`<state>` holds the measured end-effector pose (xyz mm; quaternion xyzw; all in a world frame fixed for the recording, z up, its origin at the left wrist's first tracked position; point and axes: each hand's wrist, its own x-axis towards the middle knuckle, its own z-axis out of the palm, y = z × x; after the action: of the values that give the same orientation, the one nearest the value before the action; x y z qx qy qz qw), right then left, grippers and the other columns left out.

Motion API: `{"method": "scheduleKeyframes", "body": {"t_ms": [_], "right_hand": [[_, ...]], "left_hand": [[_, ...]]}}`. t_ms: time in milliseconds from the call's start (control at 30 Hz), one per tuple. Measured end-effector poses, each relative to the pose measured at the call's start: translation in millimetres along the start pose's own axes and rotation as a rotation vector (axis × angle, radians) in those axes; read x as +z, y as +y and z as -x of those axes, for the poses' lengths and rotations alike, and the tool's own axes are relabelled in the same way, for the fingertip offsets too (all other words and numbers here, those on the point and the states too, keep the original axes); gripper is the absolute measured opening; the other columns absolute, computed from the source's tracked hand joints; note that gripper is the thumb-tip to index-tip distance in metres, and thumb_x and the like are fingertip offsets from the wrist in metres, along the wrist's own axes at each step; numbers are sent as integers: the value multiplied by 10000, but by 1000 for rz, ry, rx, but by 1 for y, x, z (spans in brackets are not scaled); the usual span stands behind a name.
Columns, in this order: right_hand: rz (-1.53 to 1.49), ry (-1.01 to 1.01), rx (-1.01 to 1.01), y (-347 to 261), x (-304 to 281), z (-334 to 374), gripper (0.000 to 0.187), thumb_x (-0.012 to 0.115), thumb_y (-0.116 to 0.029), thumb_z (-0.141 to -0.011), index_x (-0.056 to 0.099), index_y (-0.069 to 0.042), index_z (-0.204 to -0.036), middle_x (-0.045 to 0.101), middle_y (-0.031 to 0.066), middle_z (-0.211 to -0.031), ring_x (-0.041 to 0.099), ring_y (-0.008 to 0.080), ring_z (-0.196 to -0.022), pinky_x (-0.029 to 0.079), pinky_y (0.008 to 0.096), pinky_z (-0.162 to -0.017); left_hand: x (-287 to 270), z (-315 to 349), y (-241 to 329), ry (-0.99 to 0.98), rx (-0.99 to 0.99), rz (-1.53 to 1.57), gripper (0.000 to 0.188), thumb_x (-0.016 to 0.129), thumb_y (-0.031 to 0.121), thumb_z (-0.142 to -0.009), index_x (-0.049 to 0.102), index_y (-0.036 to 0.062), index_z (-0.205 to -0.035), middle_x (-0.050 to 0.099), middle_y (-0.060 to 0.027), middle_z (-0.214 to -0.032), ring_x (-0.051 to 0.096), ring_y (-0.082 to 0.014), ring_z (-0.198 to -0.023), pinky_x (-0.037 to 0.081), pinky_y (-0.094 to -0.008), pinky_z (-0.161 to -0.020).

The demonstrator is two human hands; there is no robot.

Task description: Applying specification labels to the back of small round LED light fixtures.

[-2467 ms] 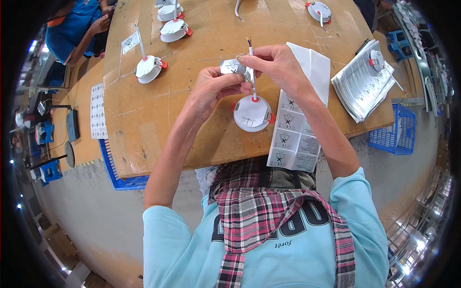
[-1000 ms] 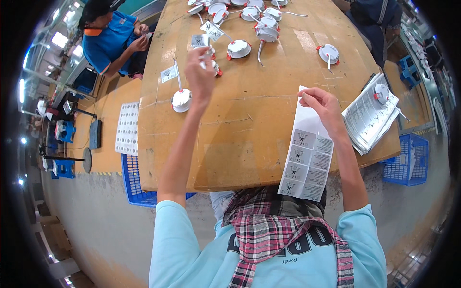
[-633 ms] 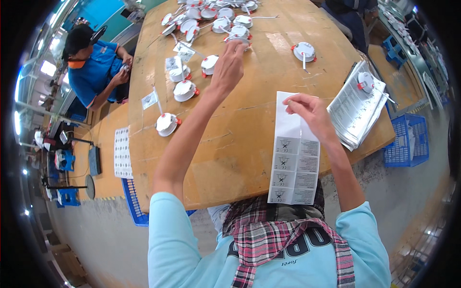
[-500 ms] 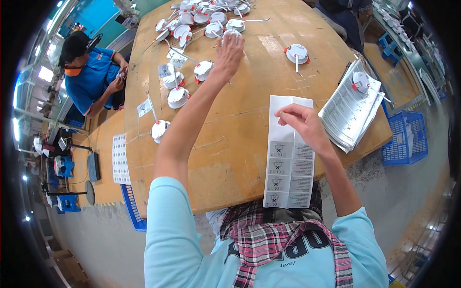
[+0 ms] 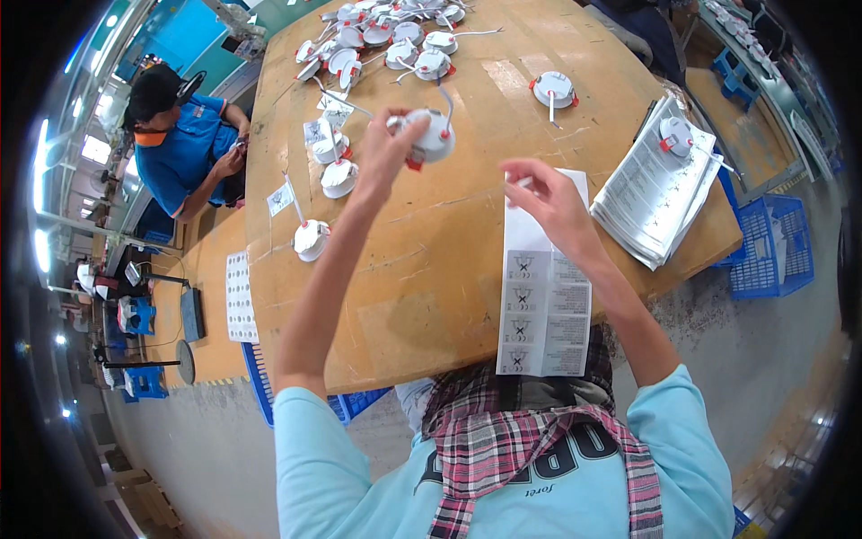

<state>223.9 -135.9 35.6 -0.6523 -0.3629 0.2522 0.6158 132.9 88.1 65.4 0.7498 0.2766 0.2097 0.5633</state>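
Note:
My left hand (image 5: 392, 153) is closed round the edge of a round white downlight (image 5: 433, 136) with red clips and a short cable, held up over the table. My right hand (image 5: 549, 199) hovers over the upper end of a long white sheet of printed labels (image 5: 545, 310). Its fingers are bent together, with a small whitish bit at their tips too small to make out. The sheet's near end hangs over the table edge at my lap. Left of my left arm stand several downlights (image 5: 312, 241), some with paper tags on their cables.
A heap of downlights (image 5: 377, 34) lies at the table's far end. One downlight (image 5: 553, 90) sits apart at right. Another downlight (image 5: 675, 136) rests on a stack of printed papers (image 5: 651, 202). Blue baskets (image 5: 770, 247) flank the table. A co-worker (image 5: 184, 148) sits at left.
My left hand has come back toward me from the heap, now with a downlight raised in it. My right hand has shifted slightly up and left over the label sheet.

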Motion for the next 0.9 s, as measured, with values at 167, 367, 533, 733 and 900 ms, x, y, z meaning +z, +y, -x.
{"method": "scheduleKeyframes", "body": {"t_ms": [167, 367, 533, 733, 900], "right_hand": [[20, -38, -95, -16, 29, -20, 305, 587, -142, -897, 568, 13, -1159, 602, 43, -976, 559, 86, -822, 466, 230, -759], [-116, -559, -59, -30, 40, -18, 245, 556, -210, -920, 661, -1, -993, 582, -7, -720, 467, 48, -674, 370, 183, -609], [-179, -529, -74, -22, 47, -16, 232, 557, -198, -905, 656, -9, -998, 560, -16, -719, 460, 44, -656, 369, 182, -595], [-147, -557, -26, -28, 54, -16, 219, 534, -169, -928, 643, -4, -1022, 574, -1, -739, 515, 50, -635, 420, 193, -618], [-162, -503, -52, -27, 66, -11, 247, 537, -210, -937, 647, -1, -1009, 603, 14, -788, 543, 59, -670, 453, 205, -668]], "left_hand": [[5, 63, -33, -179, -102, 105, 326, 558, 291, -894, 587, 36, -1093, 635, -18, -819, 548, -53, -630, 381, -193, -473], [1, 101, -57, -395, -163, 161, 320, 539, 302, -894, 622, 50, -1073, 582, 25, -750, 499, -40, -594, 375, -192, -476], [-4, 119, -61, -358, -86, 50, 304, 509, 233, -902, 598, 29, -1110, 597, -7, -852, 533, -72, -737, 428, -222, -665], [-8, 144, -61, -118, 339, -190, 283, 469, 99, -871, 592, 35, -1118, 590, -101, -1017, 559, -224, -924, 428, -338, -829], [-5, 160, -70, -153, 365, -280, 271, 538, 150, -873, 586, 49, -1120, 567, -118, -1081, 504, -301, -1031, 356, -408, -924]]}}
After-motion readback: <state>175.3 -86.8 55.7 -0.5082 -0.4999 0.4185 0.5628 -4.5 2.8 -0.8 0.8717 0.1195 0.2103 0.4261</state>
